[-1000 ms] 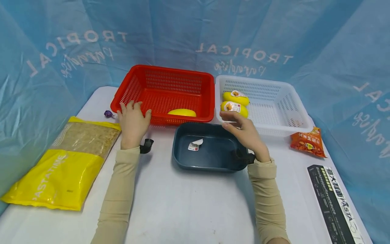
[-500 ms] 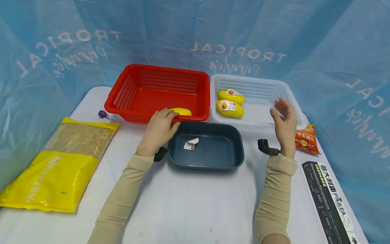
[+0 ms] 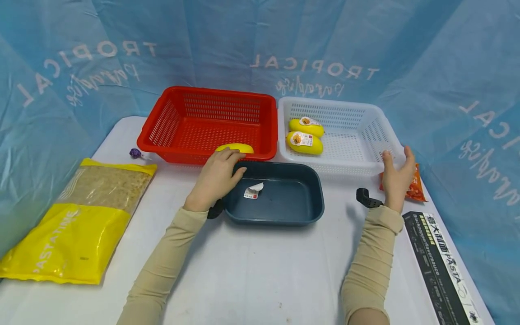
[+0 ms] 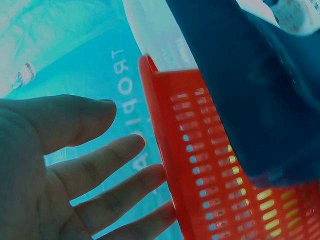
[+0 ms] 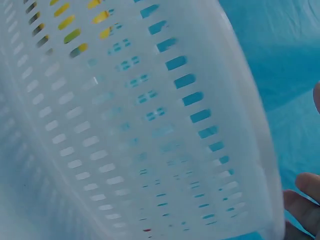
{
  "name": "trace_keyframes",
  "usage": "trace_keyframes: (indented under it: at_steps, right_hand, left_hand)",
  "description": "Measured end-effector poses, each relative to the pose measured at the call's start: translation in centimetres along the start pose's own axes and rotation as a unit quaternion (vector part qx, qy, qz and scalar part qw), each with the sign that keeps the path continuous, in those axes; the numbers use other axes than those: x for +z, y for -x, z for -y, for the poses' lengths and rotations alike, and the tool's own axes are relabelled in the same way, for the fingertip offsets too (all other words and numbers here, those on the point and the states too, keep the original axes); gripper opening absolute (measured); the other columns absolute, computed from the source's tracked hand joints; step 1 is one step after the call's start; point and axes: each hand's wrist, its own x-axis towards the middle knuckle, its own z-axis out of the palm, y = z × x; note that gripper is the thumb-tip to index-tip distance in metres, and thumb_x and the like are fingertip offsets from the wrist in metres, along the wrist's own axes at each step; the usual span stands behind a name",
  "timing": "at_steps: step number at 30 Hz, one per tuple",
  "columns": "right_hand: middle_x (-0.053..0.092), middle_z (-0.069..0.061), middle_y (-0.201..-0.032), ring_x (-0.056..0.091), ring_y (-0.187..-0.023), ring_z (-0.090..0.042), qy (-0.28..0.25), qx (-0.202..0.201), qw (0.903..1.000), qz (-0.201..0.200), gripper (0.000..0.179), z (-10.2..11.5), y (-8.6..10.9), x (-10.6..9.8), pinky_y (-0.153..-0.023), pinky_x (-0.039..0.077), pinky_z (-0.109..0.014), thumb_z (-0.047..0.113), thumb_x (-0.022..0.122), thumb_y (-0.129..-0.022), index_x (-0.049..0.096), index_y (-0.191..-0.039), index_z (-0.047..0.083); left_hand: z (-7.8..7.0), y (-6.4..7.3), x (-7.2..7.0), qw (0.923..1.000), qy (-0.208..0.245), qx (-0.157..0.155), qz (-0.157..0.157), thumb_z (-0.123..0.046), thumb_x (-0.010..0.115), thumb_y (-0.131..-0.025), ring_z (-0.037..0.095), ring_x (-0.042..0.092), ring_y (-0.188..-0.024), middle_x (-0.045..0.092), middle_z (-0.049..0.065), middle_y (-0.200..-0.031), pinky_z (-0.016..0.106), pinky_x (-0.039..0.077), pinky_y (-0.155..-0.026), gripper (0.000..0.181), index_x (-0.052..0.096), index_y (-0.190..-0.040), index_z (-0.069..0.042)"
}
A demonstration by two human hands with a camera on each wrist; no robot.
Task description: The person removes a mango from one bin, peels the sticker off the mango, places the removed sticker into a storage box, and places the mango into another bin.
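Observation:
My left hand (image 3: 215, 180) hovers at the front rim of the red basket (image 3: 221, 124), fingers extended and spread apart in the left wrist view. Just beyond those fingers, a yellow mango-shaped item (image 3: 237, 148) lies inside this basket. At the front right corner of the white basket (image 3: 345, 155) is my right hand (image 3: 397, 178), thumb and fingers apart with nothing between them. It partly covers an orange-red snack bag (image 3: 416, 187). Two labelled yellow items, an upper one (image 3: 306, 128) and a lower one (image 3: 304, 143), lie at the left of the white basket.
A dark blue tub (image 3: 280, 198) stands between my arms, with a peeled label (image 3: 253, 191) in it. On the left lie a yellow pasta bag (image 3: 77, 221) and a purple-wrapped lollipop (image 3: 135, 153). A black pasta box (image 3: 440, 266) lies along the right edge.
My left hand has moved right along the red basket's front to the yellow item. My right hand has travelled right from over the tub to the white basket's front right corner.

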Motion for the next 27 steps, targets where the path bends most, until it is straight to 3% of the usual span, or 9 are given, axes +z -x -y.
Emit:
trace_keyframes:
  at_steps: [6,12,15,21,27]
  right_hand:
    - [0.008,-0.001,-0.165,0.003,-0.152,-0.018,0.008,0.015,0.9998,0.007,0.074,-1.2,-0.5,0.5,-0.123,0.002,-0.036,0.048,0.052,-0.094,0.018,-0.156,0.025]
    - [0.006,0.001,-0.164,0.011,-0.150,-0.017,0.002,0.026,0.9994,0.022,0.078,-1.7,-0.7,0.8,-0.123,0.007,-0.032,0.044,0.051,-0.095,0.008,-0.157,0.023]
    - [0.001,0.002,-0.165,0.007,-0.151,-0.016,0.006,0.027,0.9992,0.027,0.082,-1.7,-0.7,0.9,-0.123,0.006,-0.031,0.043,0.053,-0.095,0.004,-0.157,0.023]
    - [-0.010,0.002,-0.164,-0.004,-0.152,-0.015,0.013,0.040,0.9987,0.028,0.090,-1.7,-0.9,1.1,-0.123,0.001,-0.030,0.043,0.056,-0.093,-0.005,-0.156,0.023]
    - [-0.009,0.001,-0.164,-0.006,-0.152,-0.014,0.013,0.038,0.9989,0.024,0.092,-1.6,-0.8,1.1,-0.122,0.001,-0.026,0.043,0.057,-0.093,-0.006,-0.156,0.019]
  left_hand:
    - [-0.7,-0.1,-0.1,0.9993,0.028,-0.004,0.026,-0.025,0.062,-0.094,0.033,0.049,-0.129,0.058,0.014,-0.134,0.047,0.033,-0.114,0.041,0.059,-0.130,-0.005]
    - [-1.5,-0.4,-0.4,0.9964,0.062,-0.018,0.055,-0.029,0.060,-0.095,0.031,0.045,-0.134,0.055,0.012,-0.140,0.048,0.031,-0.116,0.046,0.055,-0.135,-0.007]
    - [-1.8,-0.9,-0.4,0.9950,0.073,-0.019,0.066,-0.030,0.061,-0.095,0.030,0.047,-0.132,0.055,0.011,-0.139,0.046,0.033,-0.115,0.047,0.054,-0.136,-0.008]
    - [-2.8,-2.6,-0.3,0.9892,0.099,-0.022,0.106,-0.032,0.061,-0.094,0.026,0.049,-0.129,0.054,0.009,-0.141,0.043,0.039,-0.112,0.050,0.051,-0.139,-0.010]
    - [-4.1,-5.4,0.0,0.9820,0.122,-0.018,0.144,-0.032,0.060,-0.095,0.024,0.049,-0.129,0.051,0.008,-0.143,0.040,0.040,-0.111,0.052,0.049,-0.141,-0.011]
